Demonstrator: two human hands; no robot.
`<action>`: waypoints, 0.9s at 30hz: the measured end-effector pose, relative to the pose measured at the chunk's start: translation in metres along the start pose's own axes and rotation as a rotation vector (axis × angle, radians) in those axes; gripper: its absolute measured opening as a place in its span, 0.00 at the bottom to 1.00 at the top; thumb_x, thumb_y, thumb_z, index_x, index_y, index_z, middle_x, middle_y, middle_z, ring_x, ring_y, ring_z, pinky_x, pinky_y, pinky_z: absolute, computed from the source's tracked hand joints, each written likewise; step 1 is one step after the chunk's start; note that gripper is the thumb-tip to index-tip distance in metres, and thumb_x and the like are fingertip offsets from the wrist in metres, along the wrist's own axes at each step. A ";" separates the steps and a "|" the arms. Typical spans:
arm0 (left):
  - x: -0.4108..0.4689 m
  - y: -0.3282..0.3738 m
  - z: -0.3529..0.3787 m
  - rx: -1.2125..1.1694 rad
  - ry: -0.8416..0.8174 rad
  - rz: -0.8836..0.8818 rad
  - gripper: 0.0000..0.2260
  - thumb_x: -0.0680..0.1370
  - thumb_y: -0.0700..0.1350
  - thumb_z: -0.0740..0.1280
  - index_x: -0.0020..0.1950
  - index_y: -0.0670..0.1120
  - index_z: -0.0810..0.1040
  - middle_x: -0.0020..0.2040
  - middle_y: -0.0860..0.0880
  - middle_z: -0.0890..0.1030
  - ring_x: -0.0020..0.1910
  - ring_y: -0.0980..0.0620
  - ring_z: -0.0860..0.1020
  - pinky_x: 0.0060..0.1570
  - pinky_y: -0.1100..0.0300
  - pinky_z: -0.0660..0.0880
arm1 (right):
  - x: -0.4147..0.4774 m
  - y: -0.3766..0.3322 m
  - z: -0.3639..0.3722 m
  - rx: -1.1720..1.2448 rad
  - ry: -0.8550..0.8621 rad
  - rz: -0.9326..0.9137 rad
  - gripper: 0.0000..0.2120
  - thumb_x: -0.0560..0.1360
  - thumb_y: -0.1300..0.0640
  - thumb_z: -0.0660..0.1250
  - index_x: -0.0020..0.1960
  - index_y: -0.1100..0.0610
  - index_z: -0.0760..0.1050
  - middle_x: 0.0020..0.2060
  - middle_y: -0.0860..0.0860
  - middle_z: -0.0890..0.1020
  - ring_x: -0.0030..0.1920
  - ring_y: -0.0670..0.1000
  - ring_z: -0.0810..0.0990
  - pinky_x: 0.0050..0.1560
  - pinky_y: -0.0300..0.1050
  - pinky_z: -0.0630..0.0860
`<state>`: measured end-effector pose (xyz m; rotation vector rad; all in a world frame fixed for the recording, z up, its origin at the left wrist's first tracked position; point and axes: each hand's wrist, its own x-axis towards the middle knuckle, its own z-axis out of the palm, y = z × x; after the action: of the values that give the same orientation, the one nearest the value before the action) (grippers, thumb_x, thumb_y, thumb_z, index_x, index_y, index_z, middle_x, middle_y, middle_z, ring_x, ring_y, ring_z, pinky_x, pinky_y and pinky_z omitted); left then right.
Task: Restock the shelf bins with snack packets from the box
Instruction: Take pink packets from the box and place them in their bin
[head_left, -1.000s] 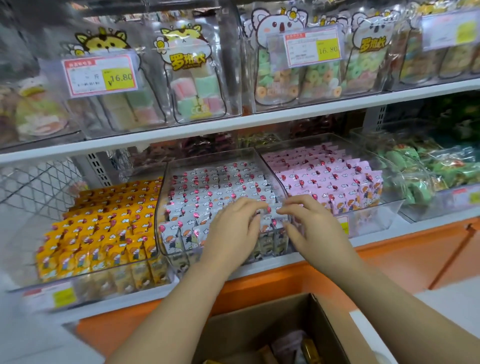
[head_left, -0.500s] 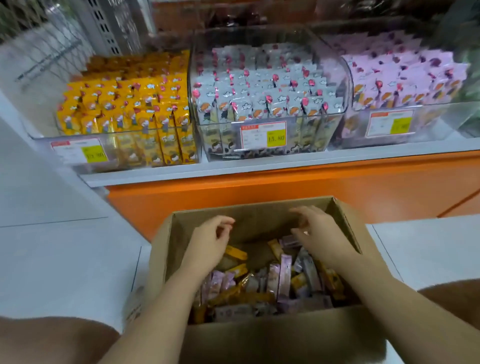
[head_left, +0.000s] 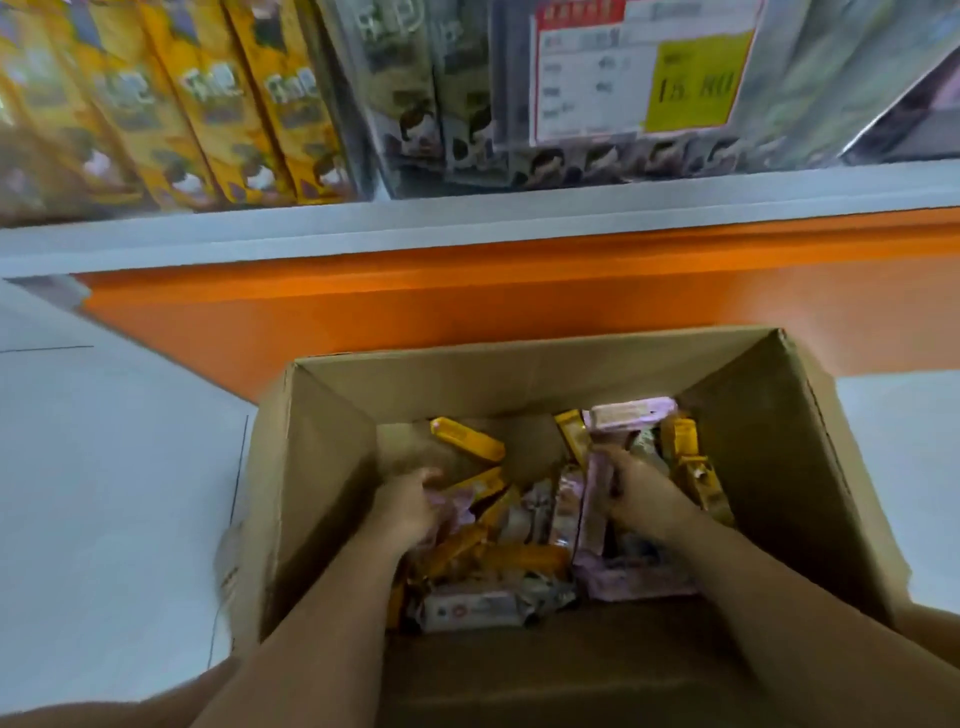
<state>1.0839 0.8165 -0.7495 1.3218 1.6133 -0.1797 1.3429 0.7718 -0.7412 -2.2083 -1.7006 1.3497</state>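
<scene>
Pink film packets (head_left: 631, 579) lay jumbled with yellow and grey ones in the cardboard box (head_left: 332, 467) at lower centre. They looked light, thin and slick, so I judge them best gathered several at once across their flat middles, not by the flimsy sealed ends. The left hand (head_left: 410, 506) curled round a pink bunch (head_left: 454, 512), its exact grip blurred, and the right hand (head_left: 644, 499) clasped an upright pink packet (head_left: 595, 499). Half a second earlier both hovered empty near the rim, and the shelf bins (head_left: 208, 104), now cropped along the top edge, had shown whole.
</scene>
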 end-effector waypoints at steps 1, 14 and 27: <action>0.004 -0.003 0.002 0.070 -0.020 -0.015 0.26 0.73 0.52 0.72 0.68 0.45 0.72 0.59 0.44 0.79 0.56 0.46 0.78 0.49 0.63 0.72 | 0.004 0.003 0.003 0.007 -0.018 0.000 0.33 0.73 0.58 0.70 0.74 0.53 0.60 0.71 0.58 0.67 0.70 0.56 0.66 0.68 0.41 0.64; 0.012 -0.031 0.008 0.046 -0.075 0.013 0.31 0.67 0.53 0.77 0.68 0.50 0.71 0.66 0.44 0.71 0.58 0.48 0.76 0.59 0.53 0.75 | 0.014 -0.012 0.021 -0.223 -0.101 -0.002 0.25 0.71 0.48 0.73 0.66 0.51 0.71 0.69 0.55 0.53 0.63 0.55 0.70 0.62 0.45 0.72; 0.009 -0.010 0.027 0.177 -0.076 0.152 0.22 0.72 0.47 0.74 0.64 0.56 0.73 0.63 0.46 0.67 0.59 0.46 0.72 0.60 0.53 0.72 | 0.012 -0.031 0.016 -0.306 -0.173 -0.074 0.19 0.67 0.53 0.76 0.54 0.48 0.72 0.59 0.52 0.70 0.59 0.57 0.71 0.53 0.49 0.74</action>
<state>1.0925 0.8008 -0.7740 1.5483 1.4532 -0.2816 1.3091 0.7861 -0.7428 -2.2004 -2.1584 1.3797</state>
